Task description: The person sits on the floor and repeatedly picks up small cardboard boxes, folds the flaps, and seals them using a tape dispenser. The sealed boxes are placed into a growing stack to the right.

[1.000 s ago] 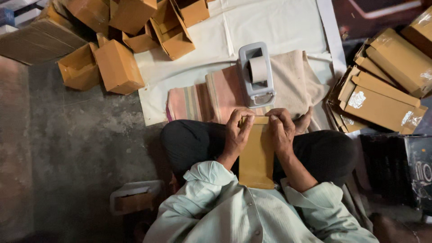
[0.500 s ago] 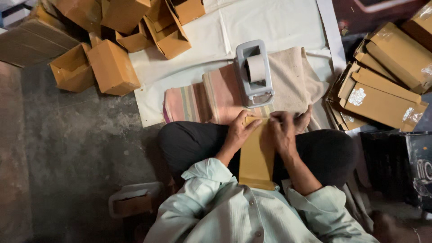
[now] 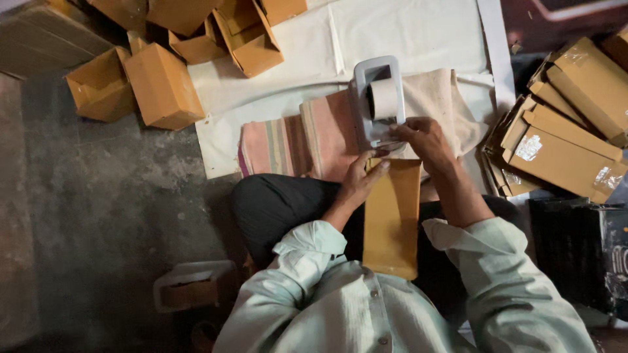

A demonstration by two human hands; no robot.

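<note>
Left hand (image 3: 358, 182) gripping brown box (image 3: 391, 216) top edge, right hand (image 3: 422, 138) pinching tape dispenser (image 3: 378, 104) front

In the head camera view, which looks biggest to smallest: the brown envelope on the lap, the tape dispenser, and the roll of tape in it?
1. Brown envelope, though it lies nearest the camera, which flatters it.
2. Grey tape dispenser.
3. Tape roll, sitting inside the dispenser.

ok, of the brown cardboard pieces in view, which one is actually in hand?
The flat folded box on the lap, pinned at its top by the left hand; the others lie untouched around the cloth.
</note>
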